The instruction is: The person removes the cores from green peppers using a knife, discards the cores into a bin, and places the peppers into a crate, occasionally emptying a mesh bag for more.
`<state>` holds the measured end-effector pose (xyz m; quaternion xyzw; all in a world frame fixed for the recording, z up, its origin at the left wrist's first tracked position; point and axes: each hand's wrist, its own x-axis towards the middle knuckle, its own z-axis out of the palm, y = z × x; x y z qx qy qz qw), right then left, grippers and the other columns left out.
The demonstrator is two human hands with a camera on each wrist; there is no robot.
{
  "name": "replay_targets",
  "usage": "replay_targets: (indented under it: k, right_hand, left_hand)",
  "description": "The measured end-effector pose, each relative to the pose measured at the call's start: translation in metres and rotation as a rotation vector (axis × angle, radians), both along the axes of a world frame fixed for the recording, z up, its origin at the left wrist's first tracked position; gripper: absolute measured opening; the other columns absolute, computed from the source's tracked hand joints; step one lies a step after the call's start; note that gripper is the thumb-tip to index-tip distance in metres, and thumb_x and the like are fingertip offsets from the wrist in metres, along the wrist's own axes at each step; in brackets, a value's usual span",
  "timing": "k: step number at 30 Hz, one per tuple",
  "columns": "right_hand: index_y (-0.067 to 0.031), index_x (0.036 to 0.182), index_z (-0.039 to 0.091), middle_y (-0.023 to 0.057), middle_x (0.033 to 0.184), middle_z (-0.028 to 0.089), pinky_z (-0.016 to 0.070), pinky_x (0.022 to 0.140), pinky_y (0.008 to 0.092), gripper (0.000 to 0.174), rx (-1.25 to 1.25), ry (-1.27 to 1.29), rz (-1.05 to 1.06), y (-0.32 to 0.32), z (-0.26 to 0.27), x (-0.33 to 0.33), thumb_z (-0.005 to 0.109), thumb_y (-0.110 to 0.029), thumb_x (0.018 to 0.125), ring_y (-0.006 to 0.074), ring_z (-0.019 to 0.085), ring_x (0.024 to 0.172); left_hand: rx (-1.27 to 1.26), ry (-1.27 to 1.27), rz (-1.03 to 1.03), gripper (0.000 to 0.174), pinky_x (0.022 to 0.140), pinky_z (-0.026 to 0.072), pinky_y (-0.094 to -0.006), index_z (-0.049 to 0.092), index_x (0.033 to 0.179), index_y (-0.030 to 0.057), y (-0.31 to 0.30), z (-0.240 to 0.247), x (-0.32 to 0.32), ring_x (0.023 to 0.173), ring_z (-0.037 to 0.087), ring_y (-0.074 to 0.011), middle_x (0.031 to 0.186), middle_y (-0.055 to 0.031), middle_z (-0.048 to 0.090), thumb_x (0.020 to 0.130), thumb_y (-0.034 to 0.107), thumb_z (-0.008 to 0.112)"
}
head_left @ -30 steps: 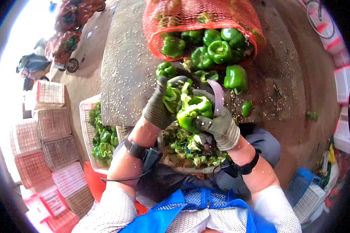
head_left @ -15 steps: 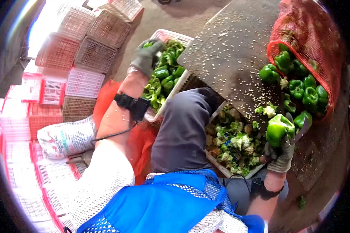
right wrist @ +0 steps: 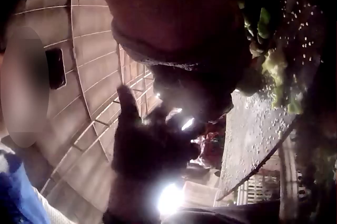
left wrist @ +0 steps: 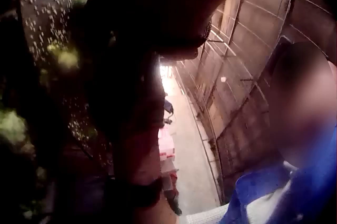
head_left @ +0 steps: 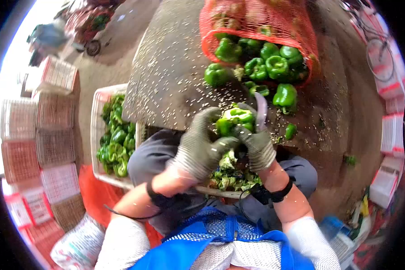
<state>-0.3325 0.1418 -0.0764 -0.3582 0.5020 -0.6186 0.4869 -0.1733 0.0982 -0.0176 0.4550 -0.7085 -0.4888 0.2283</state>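
My right hand (head_left: 257, 147), in a grey knitted glove, holds a knife with a pale curved blade (head_left: 261, 110) along with a cut green bell pepper (head_left: 238, 118). The pepper's pale inside faces up. My gloved left hand (head_left: 198, 146) is right beside that pepper, its fingertips at the left edge and its thumb stretched toward the right hand. Below both hands lies a container of pale green trimmings (head_left: 231, 180), partly hidden by them. Both wrist views are dark; the right wrist view shows the dim right hand (right wrist: 152, 140).
A red mesh sack (head_left: 261, 22) spills whole peppers (head_left: 276, 67) onto the seed-strewn board (head_left: 166, 81). Loose peppers (head_left: 284, 98) lie before it. At left stands a white crate (head_left: 96, 117) of cut peppers (head_left: 118, 144), with stacked crates (head_left: 20, 119) beyond.
The left hand gripped pepper at the right hand, then was over the pepper crate at left, and is now back beside the pepper. The right hand kept knife and pepper; the view swung left and back.
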Motion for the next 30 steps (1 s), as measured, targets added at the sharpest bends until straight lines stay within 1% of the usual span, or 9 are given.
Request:
replay_targets:
  k: [4,9,11,15,19,21,24,26,30]
  right_hand:
    - [-0.0032,0.126,0.052,0.0091,0.109,0.064,0.0494,0.09,0.0305,0.047,0.133,0.239,-0.182,-0.005,0.011,-0.005,0.071,-0.019,0.087,0.0166,0.06,0.1]
    - [-0.0041,0.13,0.05,0.0141,0.113,0.062,0.0476,0.094,0.0364,0.055,0.065,0.312,-0.373,-0.014,-0.005,-0.015,0.07,-0.014,0.08,0.0267,0.06,0.105]
    - [-0.005,0.132,0.05,0.0157,0.111,0.061,0.0459,0.096,0.038,0.06,0.045,0.348,-0.383,-0.015,0.001,-0.018,0.07,-0.011,0.076,0.0301,0.059,0.106]
    - [-0.0061,0.127,0.052,0.0184,0.109,0.062,0.048,0.092,0.0443,0.058,0.0,0.524,-0.461,-0.014,0.02,-0.026,0.071,-0.011,0.073,0.0387,0.059,0.101]
    - [-0.0049,0.127,0.051,0.0174,0.113,0.062,0.0483,0.093,0.0418,0.058,-0.153,0.589,-0.47,-0.005,0.033,-0.027,0.072,-0.012,0.073,0.0364,0.06,0.104]
    - [-0.0033,0.134,0.048,0.0154,0.12,0.061,0.0468,0.097,0.0373,0.065,-0.157,0.58,-0.431,-0.001,0.035,-0.023,0.072,-0.012,0.075,0.0296,0.06,0.11]
    - [-0.0092,0.144,0.033,0.0141,0.118,0.059,0.0494,0.093,0.0345,0.072,-0.169,0.109,-0.19,0.009,0.037,-0.026,0.066,-0.012,0.08,0.0257,0.061,0.105]
    - [-0.0111,0.15,0.02,0.0082,0.118,0.058,0.0503,0.092,0.0309,0.081,-0.109,-0.254,-0.083,0.017,0.023,-0.026,0.064,-0.011,0.082,0.0182,0.06,0.104]
    - [-0.0136,0.148,0.029,0.006,0.116,0.059,0.0496,0.05,0.0205,0.071,-0.024,-0.468,0.023,0.05,0.025,-0.061,0.064,-0.033,0.09,0.0091,0.062,0.078]
  left_hand:
    - [0.232,0.219,0.261,0.041,0.08,0.0499,-0.0303,0.052,0.119,0.0017,-0.012,-0.039,-0.059,0.091,0.058,-0.0163,0.105,-0.0113,0.059,0.091,0.026,0.068]
    - [0.24,0.464,0.24,0.053,0.088,0.0468,-0.0312,0.054,0.117,0.0046,-0.018,-0.087,-0.086,0.094,0.055,-0.0137,0.107,-0.0062,0.058,0.1,0.053,0.043]
    - [0.673,0.959,0.335,0.052,0.09,0.0484,-0.0336,0.056,0.113,0.0066,-0.016,-0.089,-0.1,0.096,0.058,-0.0168,0.106,-0.0067,0.061,0.099,0.054,0.042]
    - [0.888,1.231,0.342,0.05,0.094,0.049,-0.0369,0.059,0.109,0.0097,-0.007,-0.073,-0.116,0.1,0.06,-0.021,0.107,-0.0058,0.064,0.097,0.056,0.044]
    - [1.111,1.039,0.571,0.051,0.093,0.0503,-0.0398,0.06,0.111,0.0087,-0.017,-0.07,-0.111,0.099,0.062,-0.0236,0.108,-0.0088,0.065,0.097,0.055,0.046]
    - [1.103,1.094,0.362,0.05,0.092,0.0509,-0.041,0.06,0.112,0.0083,-0.019,-0.059,-0.106,0.098,0.063,-0.0248,0.108,-0.0097,0.065,0.097,0.054,0.045]
    - [1.133,1.155,0.101,0.047,0.089,0.0532,-0.0436,0.06,0.109,0.0078,-0.038,-0.054,-0.083,0.094,0.065,-0.0284,0.104,-0.0113,0.066,0.099,0.051,0.044]
    - [1.096,1.017,0.19,0.045,0.076,0.0568,-0.0421,0.06,0.108,0.0086,-0.057,-0.075,-0.044,0.09,0.065,-0.0284,0.102,-0.0135,0.066,0.098,0.051,0.046]
    - [0.94,0.923,0.447,0.031,0.057,0.0559,-0.0339,0.061,0.106,0.011,-0.068,-0.04,0.045,0.082,0.064,-0.0246,0.102,-0.0144,0.066,0.099,0.04,0.052]
